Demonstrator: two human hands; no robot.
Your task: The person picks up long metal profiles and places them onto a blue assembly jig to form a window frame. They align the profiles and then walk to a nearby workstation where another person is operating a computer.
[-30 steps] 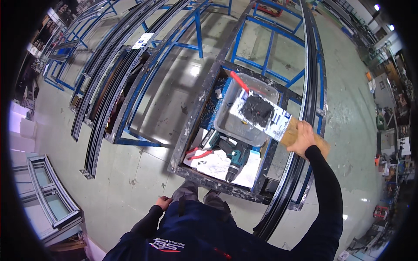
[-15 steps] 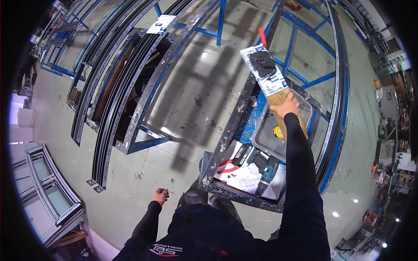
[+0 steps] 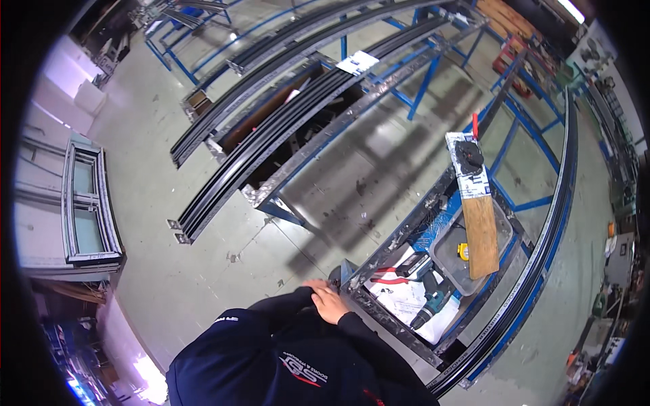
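Note:
My two hands meet close to my body, left of the workbench corner. My right hand (image 3: 330,306) lies against the left one, its fingers stretched out, with no object showing in it. Only a strip of my left hand (image 3: 313,283) shows beyond it; its fingers are mostly hidden. On the bench to the right rests a wooden board (image 3: 481,233), across a grey plastic tub (image 3: 443,238). The board's far end is wrapped in white printed film and carries a dark lump of putty-like material (image 3: 468,158). A red-handled tool (image 3: 475,126) sticks out there.
A teal cordless drill (image 3: 433,306), red-handled pliers (image 3: 391,276) and papers lie in the bench's near end. A yellow tape measure (image 3: 463,252) is in the tub. Long black profiles (image 3: 271,139) span a stand at left; another profile (image 3: 542,277) runs along the bench's right side.
My right hand has let go of the wooden board and come back to my left hand. The board stays lying on the bench. The view has turned to the left.

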